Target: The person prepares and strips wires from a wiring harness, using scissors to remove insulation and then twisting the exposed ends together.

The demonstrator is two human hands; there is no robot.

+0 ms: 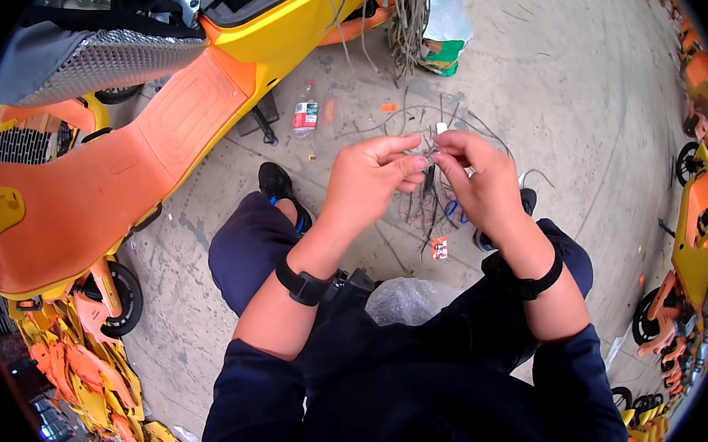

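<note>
My left hand (371, 175) and my right hand (482, 175) meet in front of me, both with fingers pinched. Between their fingertips is a small tangle of thin grey wires (429, 151), which both hands grip. Fingers cover part of it, so the exact strands are hard to make out. Below and around the hands, more loose dark wires (402, 209) lie spread on the floor. Just left of my right hand's wrist, a small blue looped thing (452, 208) shows among them, perhaps a handle. A red and white packet (439, 248) lies nearby, close to my right foot.
A yellow and orange scooter (197, 92) stands at the left, with a bundle of grey cables (410, 20) hanging at its end. A plastic bottle (306, 117) and a bag (445, 22) are on the floor. Parts pile up (85, 371) lower left; more scooters (692, 238) line the right.
</note>
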